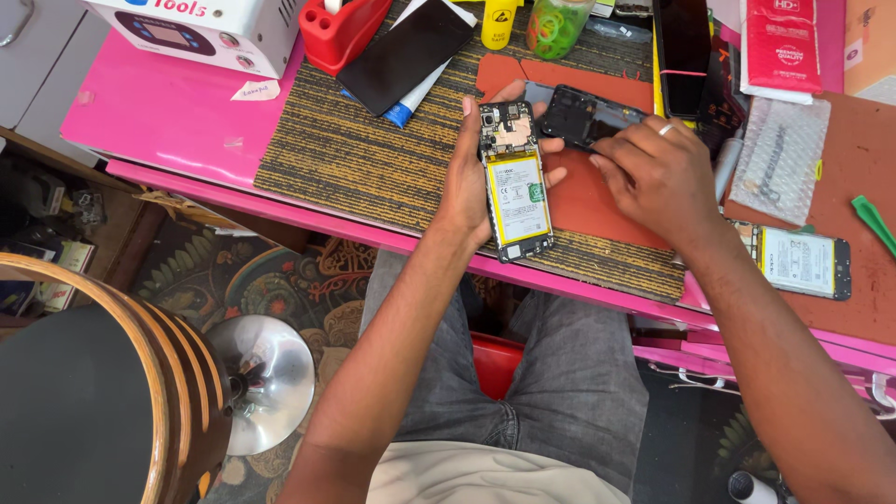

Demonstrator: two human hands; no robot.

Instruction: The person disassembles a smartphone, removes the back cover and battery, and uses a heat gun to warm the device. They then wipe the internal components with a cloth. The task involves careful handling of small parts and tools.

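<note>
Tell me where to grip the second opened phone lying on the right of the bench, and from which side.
Take the second opened phone by its two long edges, coming straight down from above. It lies flat, battery side up, long axis left to right on the red mat, so the thin edges are the only faces fingers can pinch. Its right end is free; the right hand and forearm cross just left of it.

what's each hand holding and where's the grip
Left hand grips the opened phone with the yellow-edged battery by its long sides. Right hand pinches the black plastic back cover at its near edge.

L hand holds opened phone; R hand on black cover.
</note>
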